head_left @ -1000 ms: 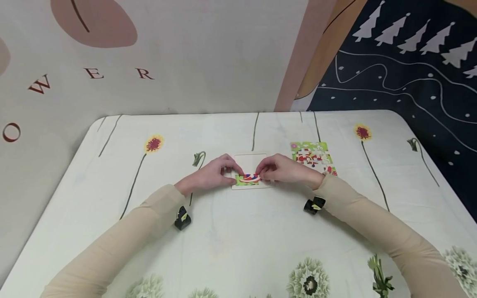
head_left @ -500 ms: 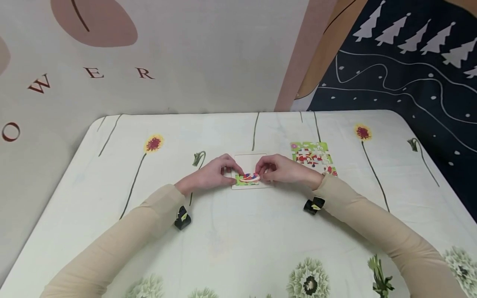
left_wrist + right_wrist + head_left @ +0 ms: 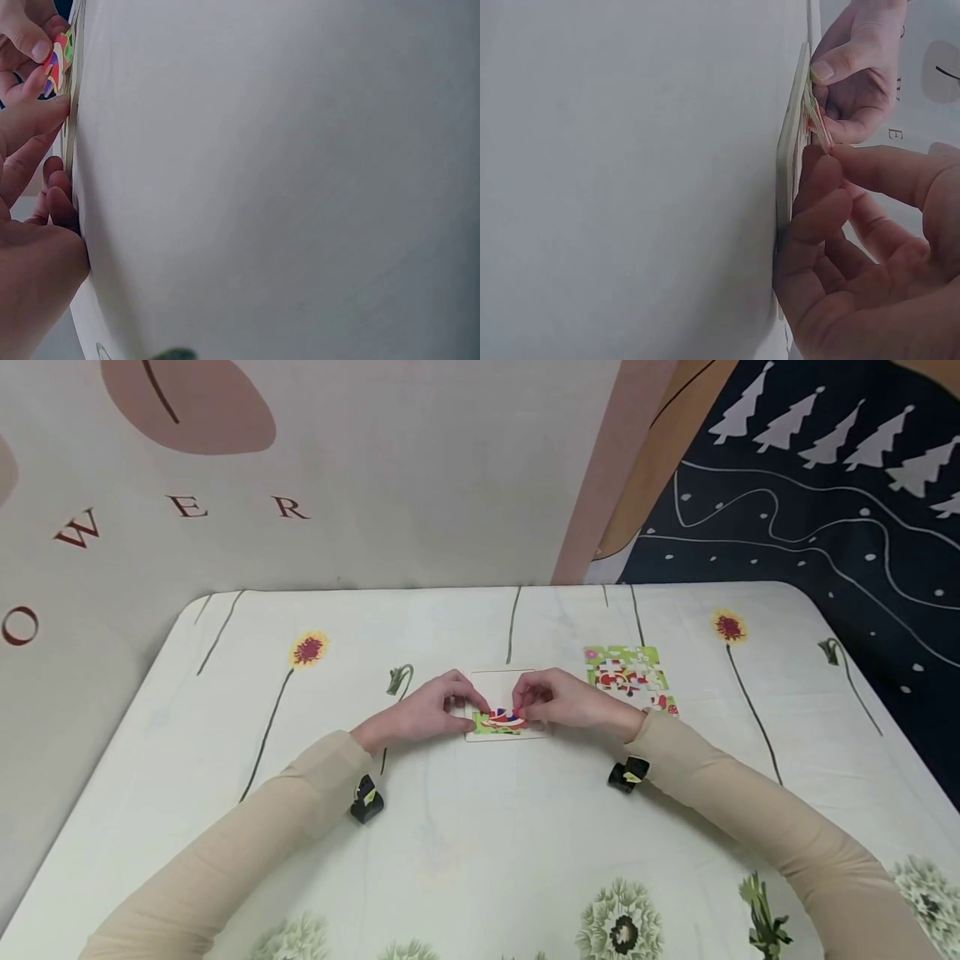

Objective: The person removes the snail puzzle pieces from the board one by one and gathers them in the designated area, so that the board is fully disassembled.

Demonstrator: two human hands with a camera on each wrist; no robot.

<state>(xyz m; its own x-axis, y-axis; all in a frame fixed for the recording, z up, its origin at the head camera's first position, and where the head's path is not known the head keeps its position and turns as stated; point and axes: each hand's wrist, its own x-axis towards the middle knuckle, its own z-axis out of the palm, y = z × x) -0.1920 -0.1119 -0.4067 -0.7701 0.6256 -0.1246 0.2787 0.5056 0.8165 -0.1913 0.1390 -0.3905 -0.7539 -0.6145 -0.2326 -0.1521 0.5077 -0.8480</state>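
Observation:
A pale puzzle tray (image 3: pixel 501 683) with a thin outline lies mid-table, with several joined puzzle pieces (image 3: pixel 487 727), green with red, blue and white, along its near side. My left hand (image 3: pixel 431 710) holds these from the left, thumb at the near corner and index finger on the upper edge. My right hand (image 3: pixel 573 700) pinches a puzzle piece (image 3: pixel 57 61) between thumb and index finger at their right end. In the right wrist view, that piece (image 3: pixel 821 129) is tilted up from the tray, close to the left fingertips; its far side is partly hidden.
Right of the tray, partly behind my right forearm, lies a group of puzzle pieces (image 3: pixel 622 656) in green, red and white. A flower-print cloth (image 3: pixel 480 827) covers the table. A printed wall (image 3: pixel 420 477) rises behind its far edge.
The right hand has shifted very slightly left and up, and the right end of the pieces now tilts upward. The left hand stays in place.

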